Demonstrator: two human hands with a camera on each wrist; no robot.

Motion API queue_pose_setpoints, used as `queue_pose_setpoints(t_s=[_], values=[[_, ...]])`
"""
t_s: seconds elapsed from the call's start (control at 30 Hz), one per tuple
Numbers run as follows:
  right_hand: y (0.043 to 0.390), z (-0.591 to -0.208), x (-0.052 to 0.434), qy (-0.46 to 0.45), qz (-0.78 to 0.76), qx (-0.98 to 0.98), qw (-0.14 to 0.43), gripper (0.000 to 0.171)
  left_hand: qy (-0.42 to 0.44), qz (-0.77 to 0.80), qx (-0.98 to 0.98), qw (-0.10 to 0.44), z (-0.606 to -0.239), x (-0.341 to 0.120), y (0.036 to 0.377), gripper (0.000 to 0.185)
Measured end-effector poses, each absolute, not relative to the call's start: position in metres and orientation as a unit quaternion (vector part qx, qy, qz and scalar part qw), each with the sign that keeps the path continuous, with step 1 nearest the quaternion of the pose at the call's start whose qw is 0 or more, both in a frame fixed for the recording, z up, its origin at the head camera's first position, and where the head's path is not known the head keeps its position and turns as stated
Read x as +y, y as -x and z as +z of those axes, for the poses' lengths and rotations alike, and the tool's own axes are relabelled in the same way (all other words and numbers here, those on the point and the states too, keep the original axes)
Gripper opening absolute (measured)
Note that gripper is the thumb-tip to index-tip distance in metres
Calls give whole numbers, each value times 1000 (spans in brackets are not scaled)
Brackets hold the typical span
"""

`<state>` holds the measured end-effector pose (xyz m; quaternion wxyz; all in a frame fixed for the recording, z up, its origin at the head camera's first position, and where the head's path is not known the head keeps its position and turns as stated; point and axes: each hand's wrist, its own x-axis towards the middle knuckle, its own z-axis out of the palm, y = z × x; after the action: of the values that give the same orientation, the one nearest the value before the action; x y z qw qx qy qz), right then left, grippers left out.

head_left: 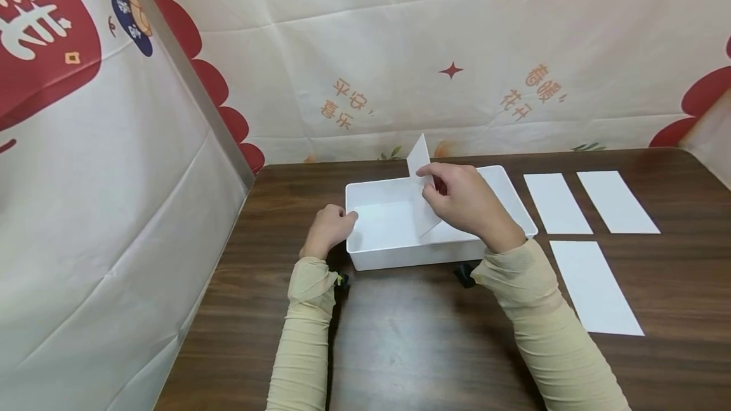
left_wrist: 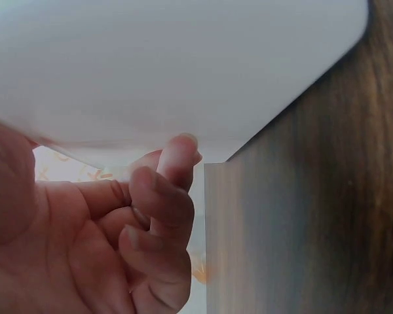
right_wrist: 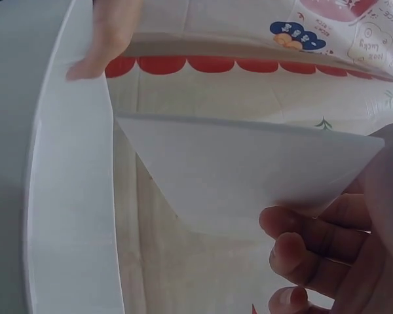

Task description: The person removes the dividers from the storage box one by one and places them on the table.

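Note:
A white rectangular box (head_left: 400, 255) with low walls stands on the brown table. My left hand (head_left: 330, 228) grips its left end, thumb over the rim and curled fingers against the outer wall, as the left wrist view shows. Over the middle of the box, my right hand (head_left: 465, 198) pinches a white card (head_left: 419, 157) between thumb and fingers. The card (right_wrist: 229, 170) stands upright and slightly tilted, its lower end inside the box. Whether that end touches the box floor, I cannot tell.
Right of the box lie three flat white cards: one nearest the box (head_left: 558, 203), one farther right (head_left: 619, 202) and one closer to me (head_left: 596, 287). A printed cloth (head_left: 400, 37) hangs behind the table (head_left: 400, 335), and another (head_left: 114, 208) hangs along the left.

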<state>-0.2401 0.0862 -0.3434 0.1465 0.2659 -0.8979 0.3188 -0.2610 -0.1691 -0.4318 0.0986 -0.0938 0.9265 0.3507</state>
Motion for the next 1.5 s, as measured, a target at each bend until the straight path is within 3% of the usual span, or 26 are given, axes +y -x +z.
queue_pose_setpoints(t_s=[0.27,1.5], values=[[229,-338,115,-260,284,-907,173,29,88,347,928,97,-431,-168,260,39],[191,-337,241,-193,173,-947,190,27,90,343,930,96,-433,-166,260,38]])
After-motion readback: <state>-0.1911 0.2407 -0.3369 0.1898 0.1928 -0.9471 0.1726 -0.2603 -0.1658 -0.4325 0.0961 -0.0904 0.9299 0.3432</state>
